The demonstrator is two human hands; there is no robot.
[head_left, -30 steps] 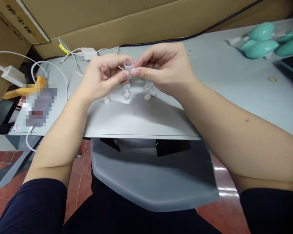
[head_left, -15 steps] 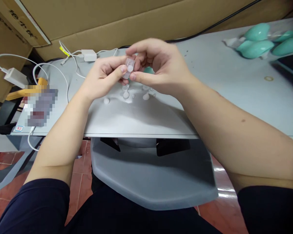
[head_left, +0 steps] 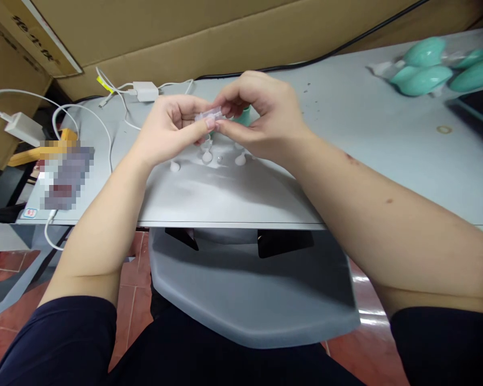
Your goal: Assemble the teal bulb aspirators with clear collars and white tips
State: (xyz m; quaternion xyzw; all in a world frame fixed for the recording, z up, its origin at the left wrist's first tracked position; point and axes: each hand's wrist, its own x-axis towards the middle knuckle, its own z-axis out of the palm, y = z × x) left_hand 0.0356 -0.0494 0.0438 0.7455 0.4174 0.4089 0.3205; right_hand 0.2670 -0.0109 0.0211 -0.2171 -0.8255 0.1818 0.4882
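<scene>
My left hand (head_left: 165, 128) grips one clear tube (head_left: 210, 114) above the counter (head_left: 366, 118). My right hand (head_left: 270, 110) meets the tube's right end; its fingers hide that end, so I cannot tell whether they grip. Three white discs (head_left: 240, 159) lie nearer me. A teal part (head_left: 245, 116) is partly covered.

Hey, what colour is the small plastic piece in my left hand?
The plastic piece is translucent with a faint lilac tint, best seen in the head view.
</scene>
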